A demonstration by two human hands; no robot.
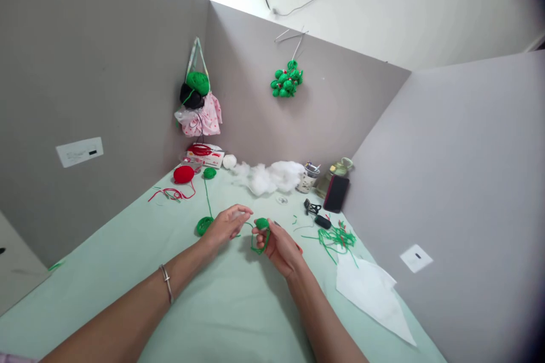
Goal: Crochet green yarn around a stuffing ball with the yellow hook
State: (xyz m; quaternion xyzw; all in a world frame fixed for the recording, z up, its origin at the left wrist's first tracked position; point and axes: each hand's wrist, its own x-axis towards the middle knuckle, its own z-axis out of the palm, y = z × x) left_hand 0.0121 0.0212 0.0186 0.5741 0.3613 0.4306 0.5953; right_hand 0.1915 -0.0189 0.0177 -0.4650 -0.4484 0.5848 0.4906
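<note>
Right now, the right hand is closed on a small green yarn piece, held up over the middle of the desk, presumably to keep it in easy sight. A green loop dangles below it. Across to the left hand: fingers loosely bent, close beside the piece, and whether they pinch a strand, I cannot tell. Farther back sits a green ball, its strand running to a green coil beside the left hand, probably so yarn feeds freely. White stuffing lies behind, seemingly parked within reach.
</note>
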